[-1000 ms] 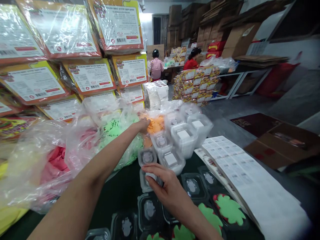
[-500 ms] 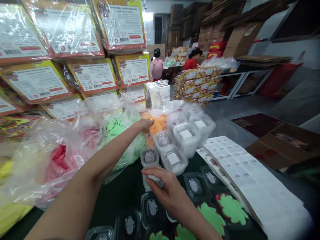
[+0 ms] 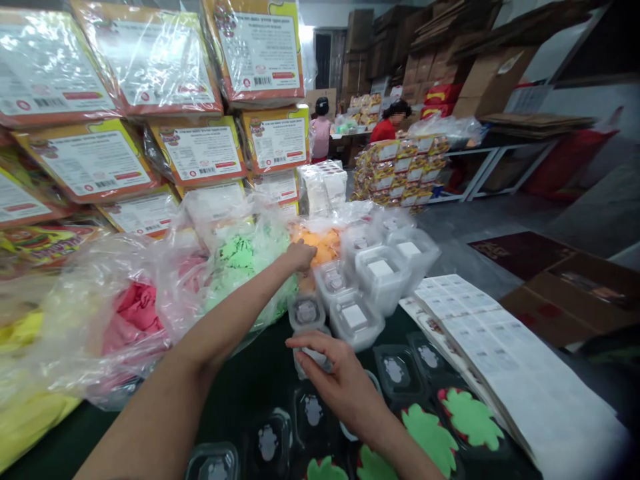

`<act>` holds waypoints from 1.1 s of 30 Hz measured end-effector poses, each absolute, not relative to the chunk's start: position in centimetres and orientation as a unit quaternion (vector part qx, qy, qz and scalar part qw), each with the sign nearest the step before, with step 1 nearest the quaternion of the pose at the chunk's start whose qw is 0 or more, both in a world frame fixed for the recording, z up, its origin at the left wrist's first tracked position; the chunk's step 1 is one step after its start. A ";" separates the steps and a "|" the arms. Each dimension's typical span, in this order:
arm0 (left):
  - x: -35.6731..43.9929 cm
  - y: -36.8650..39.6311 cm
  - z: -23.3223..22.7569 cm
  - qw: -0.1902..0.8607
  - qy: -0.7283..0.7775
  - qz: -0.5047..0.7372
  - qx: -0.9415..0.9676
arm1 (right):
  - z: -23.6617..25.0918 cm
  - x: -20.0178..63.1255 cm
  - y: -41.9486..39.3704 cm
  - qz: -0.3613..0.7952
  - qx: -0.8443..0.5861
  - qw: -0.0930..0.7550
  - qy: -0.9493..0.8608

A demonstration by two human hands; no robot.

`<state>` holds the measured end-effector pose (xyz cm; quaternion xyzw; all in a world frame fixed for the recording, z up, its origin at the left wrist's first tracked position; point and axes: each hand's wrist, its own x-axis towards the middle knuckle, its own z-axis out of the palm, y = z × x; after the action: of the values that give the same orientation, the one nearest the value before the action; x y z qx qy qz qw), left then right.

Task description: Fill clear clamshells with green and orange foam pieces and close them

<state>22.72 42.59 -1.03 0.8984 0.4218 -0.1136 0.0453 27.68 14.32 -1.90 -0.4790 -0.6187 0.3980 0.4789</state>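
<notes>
left hand (image 3: 301, 255): arm stretched far forward, fingers curled into the orange pieces (image 3: 323, 243) in an open clear bag; looks pinched on them, grip not fully visible.
right hand (image 3: 340, 380): palm down near the body, fingertips grasping a small clear tub (image 3: 311, 357) on the table (image 3: 250, 393).
tub: just behind the open black trays (image 3: 395, 370), below the stack of clear tubs (image 3: 380, 277).
orange pieces: mid-table, right of the green bag (image 3: 240, 263), left of the stacked tubs.
other bags: pink bag (image 3: 133, 313) left of green; yellow (image 3: 30, 407) at far left edge.
green cutouts (image 3: 470, 417): lying in trays at lower right.
label sheets (image 3: 480, 333): stacked along the right side of the table.
boxes (image 3: 195, 150): wrapped cartons piled behind the bags.
background: two people (image 3: 385, 123) at a far bench.
change from 1 s back: left hand stays in the orange pile, barely shifted; right hand holds the same tub, same grip; view drifted slightly so everything sits a little further right.
</notes>
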 end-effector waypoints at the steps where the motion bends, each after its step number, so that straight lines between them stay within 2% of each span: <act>1: 22.7 42.4 -1.1 0.054 0.425 -0.109 0.897 | -1.9 27.6 14.3 0.401 -0.478 0.479 -0.618; 5: 22.9 42.3 -1.1 0.114 0.445 -0.071 0.885 | -2.2 27.5 14.6 0.417 -0.476 0.479 -0.608; 9: 21.9 43.0 -0.2 0.201 0.463 0.031 0.863 | -3.0 27.8 15.3 0.463 -0.481 0.495 -0.556; 14: 19.5 43.9 2.3 0.357 0.465 0.190 0.787 | -4.1 27.0 17.6 0.579 -0.405 0.560 -0.431; 17: 18.0 43.0 4.6 0.442 0.440 0.240 0.744 | -4.6 26.3 19.6 0.661 -0.350 0.585 -0.314; 21: 15.3 38.6 7.7 0.534 0.404 0.243 0.702 | -4.1 26.2 22.2 0.738 -0.253 0.607 -0.152; 26: 11.4 28.7 8.7 0.697 0.349 0.137 0.612 | -2.0 25.8 21.5 0.772 -0.136 0.619 -0.044; 30: 9.1 21.8 7.3 0.662 0.400 0.126 0.621 | -1.2 24.1 17.4 0.783 -0.139 0.605 -0.038; 33: 7.0 18.2 6.5 0.518 0.445 0.158 0.714 | -1.5 21.9 14.1 0.805 -0.148 0.573 -0.041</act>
<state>7.01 18.16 6.48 0.7138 0.4447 0.1577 0.5176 21.86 14.10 -1.48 -0.1482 -0.0412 0.8047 0.5735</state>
